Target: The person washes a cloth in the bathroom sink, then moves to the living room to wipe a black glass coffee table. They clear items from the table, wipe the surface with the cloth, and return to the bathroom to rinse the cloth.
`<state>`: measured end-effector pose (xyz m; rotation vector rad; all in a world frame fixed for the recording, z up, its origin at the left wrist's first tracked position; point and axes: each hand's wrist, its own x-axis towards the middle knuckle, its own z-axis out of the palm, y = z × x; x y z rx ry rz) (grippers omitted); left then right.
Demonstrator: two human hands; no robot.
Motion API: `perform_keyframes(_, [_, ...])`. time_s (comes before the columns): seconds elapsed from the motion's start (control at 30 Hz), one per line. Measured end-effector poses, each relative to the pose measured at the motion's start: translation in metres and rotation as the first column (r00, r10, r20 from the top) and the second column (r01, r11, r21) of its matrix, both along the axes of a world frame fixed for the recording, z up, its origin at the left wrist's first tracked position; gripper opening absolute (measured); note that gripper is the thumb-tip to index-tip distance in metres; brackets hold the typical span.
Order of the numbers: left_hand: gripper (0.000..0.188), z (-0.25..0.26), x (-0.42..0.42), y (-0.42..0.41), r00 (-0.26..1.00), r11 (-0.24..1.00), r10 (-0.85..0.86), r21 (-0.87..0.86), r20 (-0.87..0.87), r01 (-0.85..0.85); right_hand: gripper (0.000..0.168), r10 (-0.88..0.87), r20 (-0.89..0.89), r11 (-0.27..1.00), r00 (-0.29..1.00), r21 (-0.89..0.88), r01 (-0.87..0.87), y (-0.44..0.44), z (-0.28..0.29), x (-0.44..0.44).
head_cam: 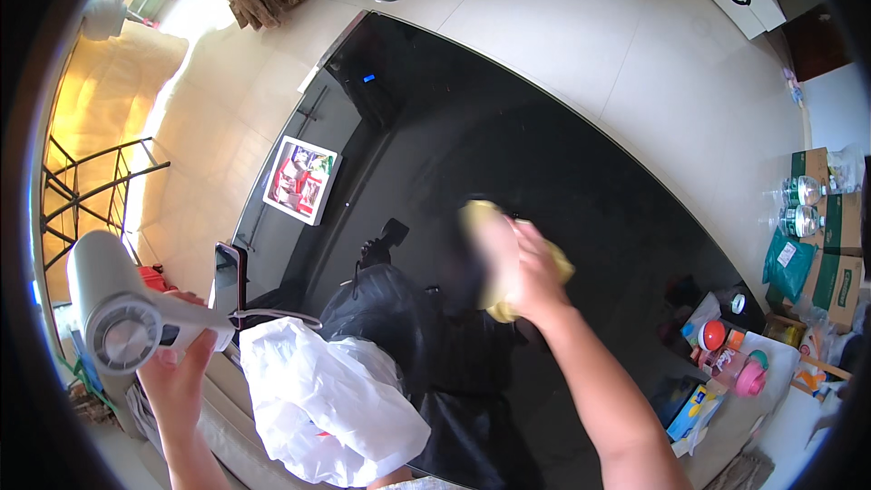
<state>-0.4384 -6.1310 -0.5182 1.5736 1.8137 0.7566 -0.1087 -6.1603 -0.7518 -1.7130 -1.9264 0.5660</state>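
Observation:
My left hand (178,357), at the lower left, is closed around the handle of a white handheld fan or blower (112,292). A light wrist strap (286,314) trails from its handle. My right hand (527,279) holds a yellow cloth (502,309) flat against the glossy black tabletop (435,143); the hand and cloth are partly blurred. Between my arms, a crumpled white plastic bag (326,401) lies at the near side, its contents hidden. Reflections of my body and the device show on the dark surface.
A white tray of wrapped snacks (303,180) sits on the table's left side, near a phone (230,279). At the right are a pink-lidded bottle (735,373) and a tissue pack (688,412). Cardboard boxes (840,218) stand beyond. A black metal rack (95,190) is at far left.

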Motion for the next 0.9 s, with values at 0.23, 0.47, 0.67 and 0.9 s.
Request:
perform_keyframes(0.23, [0.04,-0.004,-0.004,-0.01,0.998,1.0,0.02,-0.021,0.059,-0.018,0.045,-0.496,0.252,0.859,0.831,0.281,0.427,0.065,-0.026,0.073])
perform_keyframes(0.47, [0.04,0.006,0.022,-0.01,0.997,0.999,-0.008,-0.043,0.082,0.012,0.036,0.156,0.058,0.955,0.986,0.246,-0.165,-0.009,-0.019,-0.086])
perform_keyframes(0.67, [0.04,0.027,0.023,-0.027,0.998,0.996,0.051,-0.08,0.048,-0.047,0.038,-0.418,0.076,0.892,0.905,0.221,0.394,-0.072,0.011,0.055])
perform_keyframes(0.9, [0.038,0.009,0.049,-0.035,0.995,0.994,-0.096,-0.052,0.035,0.098,0.036,-0.56,0.175,0.812,0.809,0.309,0.495,-0.019,-0.026,0.099])
